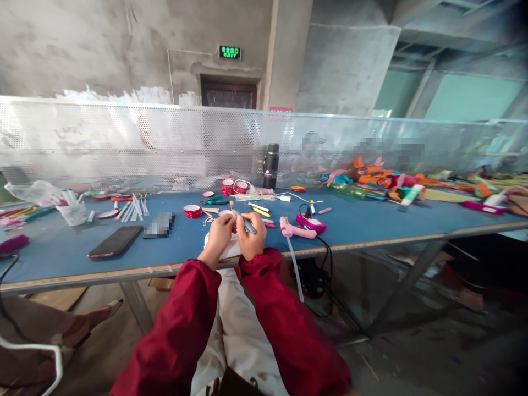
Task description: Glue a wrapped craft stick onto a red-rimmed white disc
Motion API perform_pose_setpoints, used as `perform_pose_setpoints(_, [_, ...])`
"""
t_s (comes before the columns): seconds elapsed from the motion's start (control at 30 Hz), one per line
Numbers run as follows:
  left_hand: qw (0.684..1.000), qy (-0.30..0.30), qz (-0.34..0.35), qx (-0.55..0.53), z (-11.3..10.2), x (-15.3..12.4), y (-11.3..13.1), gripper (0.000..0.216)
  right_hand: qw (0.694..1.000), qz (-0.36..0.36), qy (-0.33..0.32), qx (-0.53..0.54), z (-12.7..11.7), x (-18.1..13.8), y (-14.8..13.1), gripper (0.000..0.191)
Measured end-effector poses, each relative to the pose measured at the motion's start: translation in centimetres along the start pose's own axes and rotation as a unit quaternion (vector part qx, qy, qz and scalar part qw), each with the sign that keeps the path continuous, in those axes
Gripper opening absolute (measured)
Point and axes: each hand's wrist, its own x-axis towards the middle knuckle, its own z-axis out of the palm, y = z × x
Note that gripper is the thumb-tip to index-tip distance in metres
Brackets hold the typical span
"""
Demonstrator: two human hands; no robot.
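Note:
My left hand (220, 235) is closed in a pinch around a small tan stick-like piece (232, 205), its upper end standing above the fingertips. Close against it, my right hand (252, 237) grips a grey-blue marker pen (249, 225), which slants down to the right across the fingers. The fingertips of both hands meet, so how the two pieces touch is hidden. Below the hands, at the table's front edge, lies a white sheet or cloth (231, 251). Yellow and white pens (260, 211) rest just behind my right hand.
A pink glue gun (297, 229) with a long glue stick hangs over the edge on the right. Left are a dark phone (116, 242) and a white cup of pens (73, 213). Red tape rolls (192, 211) and a black thermos (271, 166) stand behind on the blue table (173, 256).

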Motion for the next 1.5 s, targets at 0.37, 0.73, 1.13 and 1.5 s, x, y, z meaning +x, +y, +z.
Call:
perform_pose_setpoints(0.37, [1.000,0.002,0.007,-0.001,0.05,0.08,-0.37,0.026,1.000,-0.007,-0.020,0.014,-0.09,-0.01,-0.07,0.019])
perform_pose_setpoints(0.73, [1.000,0.001,-0.003,-0.006,0.01,0.00,-0.09,0.027,1.000,-0.009,0.009,0.009,-0.01,-0.03,-0.03,0.017])
perform_pose_setpoints(1.13, [1.000,-0.001,-0.004,-0.004,0.07,0.04,-0.16,0.029,1.000,-0.003,0.011,0.007,-0.01,-0.04,-0.06,0.017])
perform_pose_setpoints(1.5, [1.000,-0.005,0.000,0.002,0.02,0.09,-0.19,0.030,1.000,0.015,0.010,0.003,0.01,-0.03,0.04,0.019])
